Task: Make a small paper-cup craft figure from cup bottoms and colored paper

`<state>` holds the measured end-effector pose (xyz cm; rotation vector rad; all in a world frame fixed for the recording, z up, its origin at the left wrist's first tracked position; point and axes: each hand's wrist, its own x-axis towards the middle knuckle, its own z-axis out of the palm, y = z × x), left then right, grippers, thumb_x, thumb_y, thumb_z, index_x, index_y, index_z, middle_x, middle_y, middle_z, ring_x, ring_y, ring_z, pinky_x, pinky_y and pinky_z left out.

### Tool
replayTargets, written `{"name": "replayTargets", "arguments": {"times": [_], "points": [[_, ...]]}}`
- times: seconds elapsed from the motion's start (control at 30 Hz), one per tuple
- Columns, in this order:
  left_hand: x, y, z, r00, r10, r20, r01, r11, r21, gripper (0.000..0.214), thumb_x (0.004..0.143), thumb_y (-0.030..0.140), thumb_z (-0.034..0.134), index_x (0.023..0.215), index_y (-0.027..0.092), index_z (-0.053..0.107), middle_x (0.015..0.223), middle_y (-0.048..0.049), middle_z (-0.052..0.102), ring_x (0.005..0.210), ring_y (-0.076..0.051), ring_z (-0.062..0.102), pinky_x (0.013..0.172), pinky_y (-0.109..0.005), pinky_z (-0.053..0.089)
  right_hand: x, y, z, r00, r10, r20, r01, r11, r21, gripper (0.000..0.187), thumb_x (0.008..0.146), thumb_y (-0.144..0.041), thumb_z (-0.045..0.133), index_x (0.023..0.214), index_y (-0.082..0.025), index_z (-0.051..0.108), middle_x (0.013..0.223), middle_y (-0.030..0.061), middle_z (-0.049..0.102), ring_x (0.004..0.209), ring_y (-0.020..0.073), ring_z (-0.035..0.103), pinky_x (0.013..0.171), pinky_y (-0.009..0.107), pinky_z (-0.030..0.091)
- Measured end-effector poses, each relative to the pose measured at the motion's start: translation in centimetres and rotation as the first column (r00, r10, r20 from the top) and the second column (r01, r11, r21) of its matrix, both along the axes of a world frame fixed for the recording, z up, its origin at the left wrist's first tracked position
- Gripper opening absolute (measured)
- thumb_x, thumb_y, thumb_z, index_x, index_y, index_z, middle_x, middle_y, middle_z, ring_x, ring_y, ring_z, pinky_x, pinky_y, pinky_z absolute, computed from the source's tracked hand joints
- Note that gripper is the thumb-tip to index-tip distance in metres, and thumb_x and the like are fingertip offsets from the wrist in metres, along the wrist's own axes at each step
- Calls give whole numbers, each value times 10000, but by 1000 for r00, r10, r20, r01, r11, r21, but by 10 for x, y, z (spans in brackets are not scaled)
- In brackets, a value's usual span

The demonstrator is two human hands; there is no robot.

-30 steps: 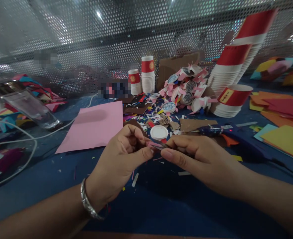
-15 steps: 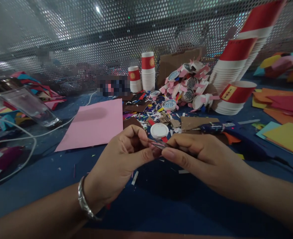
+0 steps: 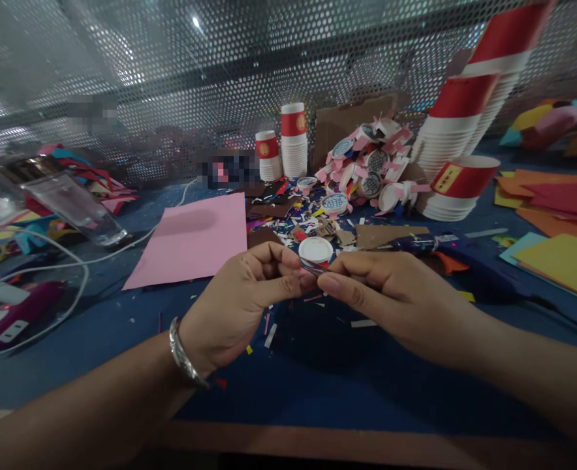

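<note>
My left hand (image 3: 249,297), with a silver bangle at the wrist, is closed in a pinch of thumb and forefinger. My right hand (image 3: 391,294) pinches from the other side, its fingertips close to the left ones. Between them is a small thin strip (image 3: 312,266), greyish with a hint of pink; fingers cover most of it, and its material is unclear. Just beyond the fingertips lies a round white lid-like disc (image 3: 316,249). Paper scraps (image 3: 325,228) are scattered behind the disc, and a few slivers lie below the hands.
Pink paper (image 3: 195,238) lies left, near a white cable (image 3: 85,267) and a glass bottle (image 3: 80,205). A heap of pink-and-white paper pieces (image 3: 367,163) stands behind. Right are stacked paper cups (image 3: 457,130), a dark blue glue gun (image 3: 479,261) and coloured paper (image 3: 562,261).
The view has shifted slightly, so the table's near edge shows more. Both hands keep their pinch; the thin strip is turned a little, with its greyish edge showing more.
</note>
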<state>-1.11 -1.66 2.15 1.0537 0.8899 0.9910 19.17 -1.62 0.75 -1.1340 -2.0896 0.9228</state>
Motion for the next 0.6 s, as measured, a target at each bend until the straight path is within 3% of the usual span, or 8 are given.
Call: {"name": "replayTargets", "arguments": {"times": [0.4, 0.6], "points": [[4, -1, -1, 999, 9, -34, -10, 1000, -28, 243, 746, 77, 813, 805, 144, 587, 744, -6, 697, 713, -104, 661, 708, -214, 509, 0, 1, -2, 994, -25, -105, 26, 1000, 1, 516, 1001, -589, 453, 657, -204, 459, 595, -46, 363, 531, 102, 331, 504, 280, 259], [-1, 8, 1, 987, 100, -126, -89, 992, 92, 273, 766, 102, 775, 900, 160, 545, 795, -6, 689, 778, -149, 683, 695, -267, 571, 4, 4, -1, 993, -98, -69, 101, 994, 37, 538, 959, -656, 481, 669, -204, 497, 619, -28, 426, 566, 117, 398, 516, 294, 269]]}}
